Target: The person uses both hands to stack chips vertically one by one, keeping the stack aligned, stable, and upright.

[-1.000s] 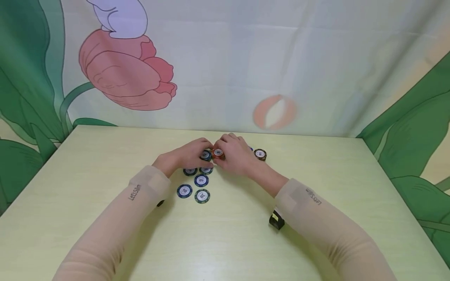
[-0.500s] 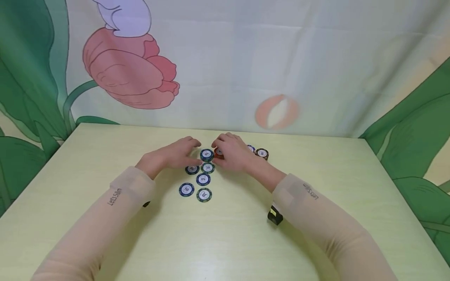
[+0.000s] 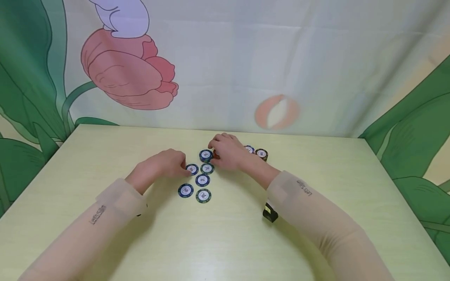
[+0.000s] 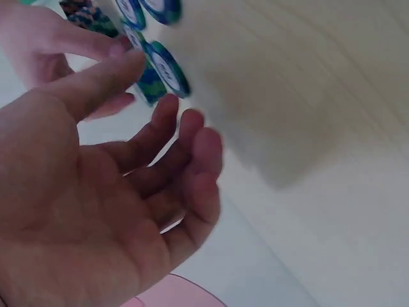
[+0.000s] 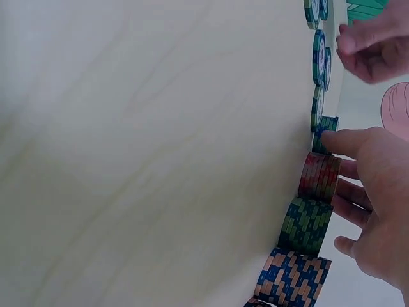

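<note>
The head view shows five loose chips [image 3: 202, 180] lying flat and face up on the pale table [image 3: 225, 234], which the wrist views only partly catch. There the left hand [image 3: 165, 163] has its thumb tip at the edge of the nearest chip [image 3: 192, 169]. The left wrist view adds its palm side: fingers loosely curved, thumb apart from them; whether it touches the chip I cannot tell.

The right hand [image 3: 226, 152] largely hides the red stack [image 5: 319, 178] from above, but the right wrist view shows that stack between the blue-green stack [image 5: 325, 134] and the green stack [image 5: 306, 227], with an orange-and-blue stack [image 5: 293, 278] farther along. Its thumb reaches to the blue-green stack while its fingers pass behind the red one; whether it grips or merely rests against them I cannot tell.

The loose chips are thin discs with patterned blue or green rims around white centres, some reading 20 or 50. Stacked, their edges make brick-like bands. Both sleeves [image 3: 119, 203] are beige fabric, and the tabletop has faint wood-like streaks
</note>
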A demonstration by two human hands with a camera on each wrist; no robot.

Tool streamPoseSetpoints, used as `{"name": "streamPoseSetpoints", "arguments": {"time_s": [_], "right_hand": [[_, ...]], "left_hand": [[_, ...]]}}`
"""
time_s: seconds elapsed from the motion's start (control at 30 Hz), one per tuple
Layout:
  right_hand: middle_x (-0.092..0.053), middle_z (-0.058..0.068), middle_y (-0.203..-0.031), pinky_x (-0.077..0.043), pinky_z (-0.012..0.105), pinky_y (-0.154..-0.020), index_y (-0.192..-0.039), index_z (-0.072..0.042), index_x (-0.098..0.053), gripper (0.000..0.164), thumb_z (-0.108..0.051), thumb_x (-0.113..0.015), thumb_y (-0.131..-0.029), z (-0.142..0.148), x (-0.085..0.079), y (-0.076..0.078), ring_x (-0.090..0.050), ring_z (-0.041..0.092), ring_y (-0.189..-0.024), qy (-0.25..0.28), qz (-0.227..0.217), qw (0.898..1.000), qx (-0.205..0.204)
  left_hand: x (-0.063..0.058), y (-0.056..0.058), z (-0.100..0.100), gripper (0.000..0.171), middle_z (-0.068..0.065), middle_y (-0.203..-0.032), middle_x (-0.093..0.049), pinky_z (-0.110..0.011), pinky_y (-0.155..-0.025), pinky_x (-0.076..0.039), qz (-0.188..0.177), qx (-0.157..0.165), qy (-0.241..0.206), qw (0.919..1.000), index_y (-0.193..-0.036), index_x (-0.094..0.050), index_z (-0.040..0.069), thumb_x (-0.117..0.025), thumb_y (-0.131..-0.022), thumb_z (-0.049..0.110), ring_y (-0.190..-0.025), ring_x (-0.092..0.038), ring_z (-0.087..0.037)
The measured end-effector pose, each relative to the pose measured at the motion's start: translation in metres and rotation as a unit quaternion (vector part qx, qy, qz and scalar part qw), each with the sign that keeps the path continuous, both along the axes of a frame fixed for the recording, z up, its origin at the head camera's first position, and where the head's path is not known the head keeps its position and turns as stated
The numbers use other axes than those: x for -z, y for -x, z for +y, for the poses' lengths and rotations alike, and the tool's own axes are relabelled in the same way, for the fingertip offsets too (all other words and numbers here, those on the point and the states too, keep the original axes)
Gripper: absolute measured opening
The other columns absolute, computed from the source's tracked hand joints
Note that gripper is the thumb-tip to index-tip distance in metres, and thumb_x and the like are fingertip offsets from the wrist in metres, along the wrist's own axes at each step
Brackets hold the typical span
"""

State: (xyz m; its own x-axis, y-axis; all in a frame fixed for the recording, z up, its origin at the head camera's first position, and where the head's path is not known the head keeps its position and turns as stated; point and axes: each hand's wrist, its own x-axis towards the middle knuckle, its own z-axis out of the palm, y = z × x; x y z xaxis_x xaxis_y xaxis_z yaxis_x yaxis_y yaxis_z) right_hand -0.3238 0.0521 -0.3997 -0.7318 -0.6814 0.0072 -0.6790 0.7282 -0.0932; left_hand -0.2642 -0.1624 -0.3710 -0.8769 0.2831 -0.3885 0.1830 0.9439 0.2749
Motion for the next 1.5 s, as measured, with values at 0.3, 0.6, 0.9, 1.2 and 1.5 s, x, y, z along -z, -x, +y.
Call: {"name": "streamPoseSetpoints", "arguments": {"time_s": [0.3, 0.6, 0.9, 1.2, 1.5], "right_hand": [[-0.059, 0.007, -0.128, -0.036, 0.047, -0.109, -0.129, -0.011, -0.067, 0.039, -0.031, -0.072, -0.096, 0.001, 0.001, 0.004, -0.05, 0.025, -0.12, -0.009, -0.012, 1.0, 0.009], [-0.059, 0.003, -0.121, -0.039, 0.048, -0.104, -0.125, -0.014, -0.069, 0.035, -0.035, -0.071, -0.097, -0.001, 0.003, 0.006, -0.05, 0.023, -0.113, -0.012, -0.028, 0.999, 0.017], [-0.056, 0.0, -0.109, -0.04, 0.046, -0.096, -0.111, -0.015, -0.069, 0.023, -0.034, -0.07, -0.098, -0.002, 0.007, 0.008, -0.049, 0.021, -0.104, -0.007, -0.046, 0.998, 0.032], [-0.056, 0.0, -0.11, -0.043, 0.043, -0.09, -0.116, -0.015, -0.069, 0.027, -0.035, -0.071, -0.097, -0.001, 0.007, 0.008, -0.05, 0.02, -0.105, -0.003, -0.05, 0.998, 0.037], [-0.058, 0.001, -0.116, -0.044, 0.044, -0.092, -0.123, -0.015, -0.069, 0.033, -0.037, -0.071, -0.098, -0.002, 0.008, 0.009, -0.052, 0.021, -0.109, -0.008, -0.056, 0.997, 0.044]], "left_hand": [[-0.007, -0.018, 0.01, 0.039, -0.004, -0.088, -0.059, -0.034, -0.072, -0.043, -0.042, 0.073, 0.043, 0.9955, -0.097, -0.061, 0.006, -0.076, -0.092, 0.041, -0.082, -0.054, -0.021], [-0.009, -0.034, 0.021, 0.043, -0.005, -0.081, -0.056, -0.032, -0.065, -0.038, -0.022, 0.09, 0.053, 0.9943, -0.092, -0.06, 0.007, -0.086, -0.083, 0.04, -0.072, -0.05, -0.019], [-0.011, -0.039, 0.027, 0.039, -0.004, -0.083, -0.059, -0.036, -0.069, -0.049, 0.025, 0.108, 0.071, 0.9913, -0.097, -0.065, 0.003, -0.092, -0.078, 0.025, -0.075, -0.055, -0.02], [-0.009, -0.042, 0.029, 0.034, -0.006, -0.081, -0.058, -0.034, -0.064, -0.046, 0.048, 0.123, 0.08, 0.9879, -0.093, -0.066, 0.004, -0.091, -0.077, 0.02, -0.072, -0.052, -0.02], [-0.008, -0.039, 0.017, 0.026, -0.001, -0.067, -0.047, -0.03, -0.057, -0.034, 0.029, 0.128, 0.048, 0.9902, -0.079, -0.059, 0.008, -0.084, -0.079, 0.017, -0.059, -0.041, -0.015]]}}
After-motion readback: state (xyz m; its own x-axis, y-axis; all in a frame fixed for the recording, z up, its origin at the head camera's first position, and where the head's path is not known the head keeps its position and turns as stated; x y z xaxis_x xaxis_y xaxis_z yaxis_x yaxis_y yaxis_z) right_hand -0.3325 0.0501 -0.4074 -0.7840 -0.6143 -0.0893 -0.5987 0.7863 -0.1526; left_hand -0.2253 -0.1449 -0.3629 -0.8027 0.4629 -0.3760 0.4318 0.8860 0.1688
